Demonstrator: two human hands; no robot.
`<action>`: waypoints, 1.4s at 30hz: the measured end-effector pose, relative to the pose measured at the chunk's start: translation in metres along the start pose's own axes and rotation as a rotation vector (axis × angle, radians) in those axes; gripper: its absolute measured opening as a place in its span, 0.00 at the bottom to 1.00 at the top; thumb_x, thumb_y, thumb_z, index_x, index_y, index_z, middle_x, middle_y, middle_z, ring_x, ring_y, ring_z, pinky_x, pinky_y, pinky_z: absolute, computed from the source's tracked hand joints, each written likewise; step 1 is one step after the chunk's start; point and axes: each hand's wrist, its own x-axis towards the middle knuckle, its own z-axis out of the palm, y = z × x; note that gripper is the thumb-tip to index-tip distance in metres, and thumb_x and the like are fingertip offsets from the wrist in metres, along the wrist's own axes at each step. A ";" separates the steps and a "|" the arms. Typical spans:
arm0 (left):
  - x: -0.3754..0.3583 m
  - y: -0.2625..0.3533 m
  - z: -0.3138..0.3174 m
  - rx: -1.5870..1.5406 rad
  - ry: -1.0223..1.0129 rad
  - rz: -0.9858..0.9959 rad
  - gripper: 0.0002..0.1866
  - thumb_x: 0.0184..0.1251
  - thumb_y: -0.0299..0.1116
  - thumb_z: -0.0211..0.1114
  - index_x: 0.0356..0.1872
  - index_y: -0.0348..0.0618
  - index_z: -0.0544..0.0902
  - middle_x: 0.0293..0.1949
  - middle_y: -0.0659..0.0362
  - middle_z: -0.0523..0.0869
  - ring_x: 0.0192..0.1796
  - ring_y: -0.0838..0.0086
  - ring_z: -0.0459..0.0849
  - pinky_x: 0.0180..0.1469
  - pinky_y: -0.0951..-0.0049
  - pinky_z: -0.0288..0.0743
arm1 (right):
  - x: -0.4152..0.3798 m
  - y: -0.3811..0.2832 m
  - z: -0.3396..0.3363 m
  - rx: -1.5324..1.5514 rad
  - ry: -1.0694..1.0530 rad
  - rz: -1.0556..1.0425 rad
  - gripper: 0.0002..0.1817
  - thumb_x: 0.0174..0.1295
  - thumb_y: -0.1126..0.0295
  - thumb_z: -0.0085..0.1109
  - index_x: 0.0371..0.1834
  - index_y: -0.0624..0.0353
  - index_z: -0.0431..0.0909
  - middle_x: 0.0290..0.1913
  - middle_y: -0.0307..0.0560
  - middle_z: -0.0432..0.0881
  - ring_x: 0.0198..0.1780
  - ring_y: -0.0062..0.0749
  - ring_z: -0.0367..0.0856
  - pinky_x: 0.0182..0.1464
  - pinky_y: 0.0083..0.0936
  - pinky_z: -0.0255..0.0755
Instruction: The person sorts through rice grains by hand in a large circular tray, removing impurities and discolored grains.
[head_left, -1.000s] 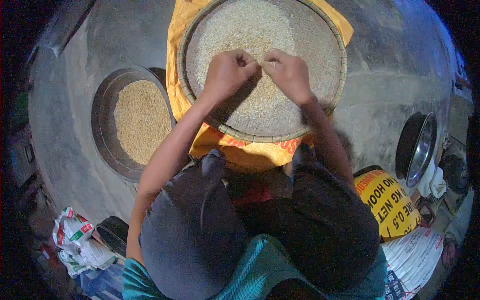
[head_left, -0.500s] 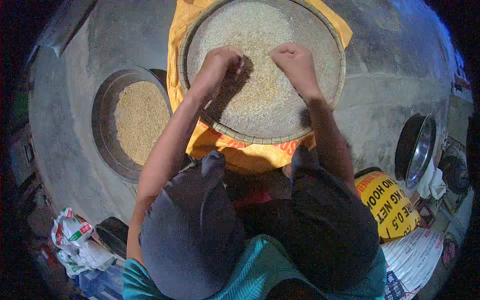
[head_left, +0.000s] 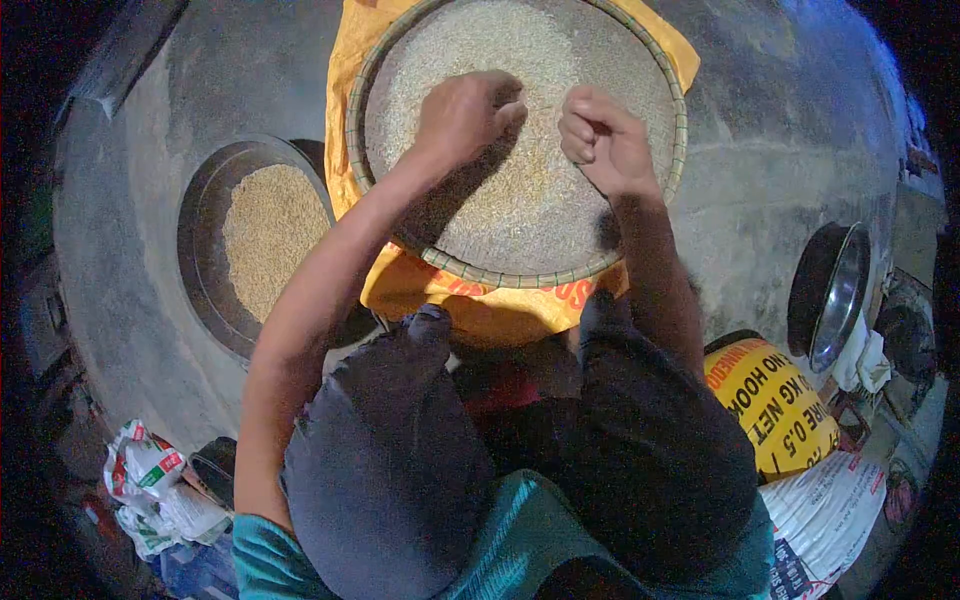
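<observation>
Pale rice grains (head_left: 490, 45) are spread over a round woven winnowing tray (head_left: 520, 281) in front of me. Above the left half of the grains is my left hand (head_left: 468, 115), closed, with its back turned up. My right hand (head_left: 608, 140) hovers over the right half, fingers curled in with the thumb against them. Whatever either hand may hold is hidden inside the fingers. Beneath the tray lies an orange-yellow sack (head_left: 400, 283) with red lettering.
A dark basin (head_left: 200, 290) of golden grain (head_left: 275, 240) stands at the left on the concrete floor (head_left: 740, 200). To the right, a metal basin (head_left: 838, 300) leans on its side by a yellow printed sack (head_left: 780, 410). White-and-green bags (head_left: 150, 480) lie at lower left.
My left hand has moved right and slightly up, turning its back upward. My right hand has turned so its curled fingers show, and has shifted a little right and down.
</observation>
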 end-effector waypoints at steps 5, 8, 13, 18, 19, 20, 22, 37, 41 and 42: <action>0.009 0.001 0.000 0.018 -0.100 0.014 0.14 0.66 0.40 0.65 0.45 0.43 0.87 0.39 0.52 0.89 0.39 0.62 0.88 0.46 0.65 0.80 | 0.000 -0.002 0.006 0.296 -0.115 -0.032 0.10 0.60 0.64 0.63 0.34 0.60 0.80 0.19 0.32 0.70 0.20 0.22 0.67 0.23 0.20 0.59; 0.006 -0.007 -0.001 -0.297 -0.143 -0.190 0.13 0.68 0.38 0.63 0.44 0.39 0.87 0.39 0.55 0.89 0.37 0.72 0.87 0.43 0.71 0.79 | 0.007 0.006 0.015 -0.470 0.281 -0.081 0.08 0.60 0.65 0.61 0.32 0.58 0.81 0.20 0.36 0.76 0.22 0.24 0.72 0.25 0.24 0.66; -0.002 -0.013 -0.024 -0.861 -0.121 -0.473 0.13 0.66 0.36 0.63 0.42 0.37 0.85 0.36 0.58 0.86 0.38 0.75 0.84 0.42 0.76 0.77 | 0.019 0.021 0.021 -1.158 0.360 -0.478 0.08 0.59 0.61 0.63 0.37 0.50 0.84 0.31 0.49 0.86 0.32 0.44 0.86 0.37 0.38 0.77; -0.010 -0.024 -0.027 -1.149 -0.042 -0.564 0.10 0.64 0.34 0.58 0.33 0.37 0.82 0.28 0.61 0.79 0.31 0.77 0.77 0.33 0.76 0.70 | 0.026 0.026 0.024 -1.363 0.285 -0.491 0.09 0.61 0.61 0.61 0.37 0.52 0.84 0.32 0.50 0.86 0.34 0.47 0.85 0.37 0.40 0.78; -0.011 -0.026 -0.028 -1.149 -0.040 -0.566 0.10 0.64 0.34 0.58 0.33 0.37 0.82 0.28 0.61 0.79 0.31 0.77 0.77 0.33 0.76 0.70 | 0.027 0.027 0.023 -1.361 0.281 -0.500 0.10 0.62 0.62 0.59 0.38 0.54 0.83 0.30 0.49 0.86 0.31 0.43 0.86 0.36 0.38 0.77; -0.012 -0.030 -0.030 -1.112 -0.090 -0.544 0.10 0.65 0.33 0.57 0.35 0.37 0.82 0.30 0.61 0.81 0.33 0.77 0.77 0.36 0.76 0.71 | 0.025 0.024 0.024 -1.361 0.277 -0.500 0.10 0.62 0.62 0.59 0.38 0.54 0.83 0.30 0.49 0.86 0.31 0.43 0.86 0.36 0.38 0.77; -0.013 -0.035 -0.030 -1.076 -0.138 -0.523 0.10 0.67 0.33 0.56 0.37 0.37 0.82 0.32 0.61 0.82 0.34 0.77 0.78 0.39 0.77 0.72 | 0.020 0.015 0.020 -0.928 0.254 -0.324 0.11 0.64 0.63 0.56 0.36 0.59 0.82 0.28 0.45 0.85 0.27 0.34 0.83 0.32 0.33 0.76; -0.005 -0.009 -0.001 -0.001 0.100 -0.028 0.11 0.60 0.40 0.70 0.36 0.45 0.87 0.35 0.53 0.88 0.39 0.56 0.87 0.41 0.59 0.79 | 0.034 0.020 0.021 -1.414 0.319 -0.471 0.11 0.59 0.61 0.59 0.38 0.53 0.84 0.28 0.50 0.85 0.30 0.32 0.85 0.37 0.33 0.78; -0.004 -0.010 -0.001 -0.001 0.049 -0.026 0.11 0.61 0.41 0.68 0.36 0.44 0.87 0.32 0.52 0.88 0.37 0.56 0.86 0.39 0.58 0.78 | 0.025 0.004 0.005 -1.041 0.306 -0.374 0.10 0.60 0.64 0.59 0.36 0.58 0.83 0.27 0.46 0.85 0.27 0.31 0.83 0.34 0.30 0.76; -0.004 -0.012 -0.002 -0.056 0.041 -0.064 0.11 0.62 0.41 0.68 0.35 0.44 0.87 0.31 0.52 0.88 0.35 0.57 0.86 0.38 0.59 0.78 | 0.021 -0.006 -0.011 -0.481 0.064 -0.187 0.10 0.60 0.65 0.60 0.35 0.59 0.83 0.26 0.43 0.83 0.26 0.30 0.81 0.32 0.27 0.75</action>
